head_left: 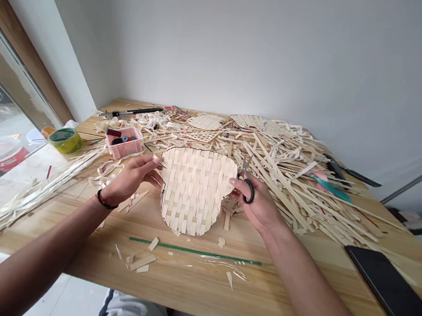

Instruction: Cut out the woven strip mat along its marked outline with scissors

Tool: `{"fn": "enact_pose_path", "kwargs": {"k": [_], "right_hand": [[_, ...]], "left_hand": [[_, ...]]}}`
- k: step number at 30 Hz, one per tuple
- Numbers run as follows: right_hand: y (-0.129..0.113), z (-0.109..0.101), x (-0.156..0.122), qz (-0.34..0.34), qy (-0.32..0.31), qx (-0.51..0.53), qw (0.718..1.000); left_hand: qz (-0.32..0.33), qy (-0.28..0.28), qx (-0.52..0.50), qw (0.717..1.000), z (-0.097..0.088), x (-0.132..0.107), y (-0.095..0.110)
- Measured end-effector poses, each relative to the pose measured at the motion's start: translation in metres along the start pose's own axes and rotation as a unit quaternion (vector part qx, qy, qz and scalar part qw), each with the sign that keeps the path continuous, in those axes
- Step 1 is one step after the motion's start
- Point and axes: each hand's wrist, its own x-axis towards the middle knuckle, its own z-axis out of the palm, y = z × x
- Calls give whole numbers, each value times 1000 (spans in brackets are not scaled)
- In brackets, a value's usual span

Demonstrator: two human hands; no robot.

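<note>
On wooden table (190, 281), heart-shaped woven mat (194, 191), left hand (131, 177), right hand (257, 203) gripping scissors (248, 182)

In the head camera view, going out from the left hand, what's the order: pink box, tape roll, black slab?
1. Pink box, just behind the left hand, which grips the woven mat.
2. Tape roll, farther left.
3. Black slab, far right.

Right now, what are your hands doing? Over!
Both hands busy: left hand pinches woven mat at left edge; right hand holds scissors at right edge. Mat tilted up over table. Loose strips piled behind it.
</note>
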Motion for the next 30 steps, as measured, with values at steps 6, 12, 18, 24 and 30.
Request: {"fn": "enact_pose_path", "kwargs": {"k": [6, 12, 18, 24, 30], "right_hand": [[-3, -5, 0, -5, -4, -6, 1000], [-10, -5, 0, -7, 29, 10, 999], [-11, -3, -1, -14, 55, 34, 998], [-11, -5, -2, -7, 29, 32, 999], [-14, -1, -3, -9, 42, 30, 999]], "left_hand": [[-21, -20, 8, 1000, -11, 2, 1], [-43, -90, 34, 994, -16, 2, 4], [-69, -130, 31, 989, -15, 1, 8], [-56, -166, 64, 982, -15, 2, 10], [-27, -128, 62, 989, -16, 4, 9]]}}
